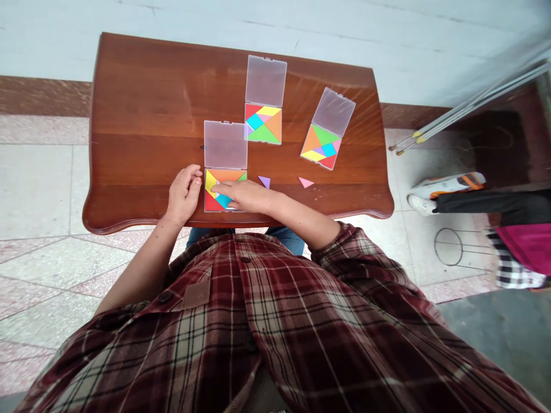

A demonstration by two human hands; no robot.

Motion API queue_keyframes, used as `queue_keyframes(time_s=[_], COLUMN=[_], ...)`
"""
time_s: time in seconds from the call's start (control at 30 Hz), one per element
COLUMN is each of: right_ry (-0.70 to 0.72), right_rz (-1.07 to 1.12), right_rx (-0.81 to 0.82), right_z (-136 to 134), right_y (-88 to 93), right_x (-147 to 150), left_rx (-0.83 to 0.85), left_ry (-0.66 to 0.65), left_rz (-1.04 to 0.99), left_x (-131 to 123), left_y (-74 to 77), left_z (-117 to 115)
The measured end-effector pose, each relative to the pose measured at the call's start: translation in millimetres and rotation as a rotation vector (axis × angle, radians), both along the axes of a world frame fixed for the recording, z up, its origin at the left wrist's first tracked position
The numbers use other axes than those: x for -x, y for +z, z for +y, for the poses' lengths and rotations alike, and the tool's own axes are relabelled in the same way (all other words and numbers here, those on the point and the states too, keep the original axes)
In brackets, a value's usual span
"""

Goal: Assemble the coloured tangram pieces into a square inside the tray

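On the wooden table (pixel 142 143), near its front edge, my right hand (pixel 252 196) lies over the tangram tray (pixel 213 211); whether it pinches a piece, I can't tell. My left hand (pixel 183 195) curls loosely alongside, seemingly empty. The purple triangle (pixel 265 182), right of the tray, should be light, stiff, slick, best lifted by its edges. My right hand hides several pieces.

Brown table (pixel 142 126), seemingly wooden, three open clear-lidded cases (pixel 225 145) (pixel 266 81) (pixel 333 108), loose purple triangle (pixel 266 180), loose pink triangle (pixel 306 183)

The right hand (pixel 250 196) covers part of the nearest tangram (pixel 222 200); the view's right edge cuts off another person (pixel 527 245).
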State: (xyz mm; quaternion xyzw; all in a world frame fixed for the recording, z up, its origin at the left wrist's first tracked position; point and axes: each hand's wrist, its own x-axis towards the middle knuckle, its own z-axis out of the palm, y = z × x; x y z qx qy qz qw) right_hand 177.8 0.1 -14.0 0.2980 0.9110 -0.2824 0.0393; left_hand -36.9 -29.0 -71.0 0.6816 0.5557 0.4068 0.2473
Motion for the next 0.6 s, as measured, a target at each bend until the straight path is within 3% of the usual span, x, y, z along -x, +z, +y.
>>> queue_keyframes(time_s=[0.3,0.4,0.47,0.6], right_ry=[-0.032,-0.102,-0.243,-0.696], right_rz=[0.009,0.074,0.158,0.281], right_rx=[0.022,0.017,-0.026,-0.141], right_z=[-2.1,0.6,4.8,11.0], right_y=[1.5,5.0,7.1,4.8], right_x=[0.0,-6.6,-20.5,-76.2], left_rx=[-0.001,-0.007,-0.003,0.012], left_ry=[-0.001,0.006,0.013,0.023], left_rz=[0.013,0.015,0.007,-0.001], left_x=[0.3,1.1,2.1,5.1], left_y=[2.0,1.4,0.7,0.0], left_z=[-0.1,0.4,1.0,3.1])
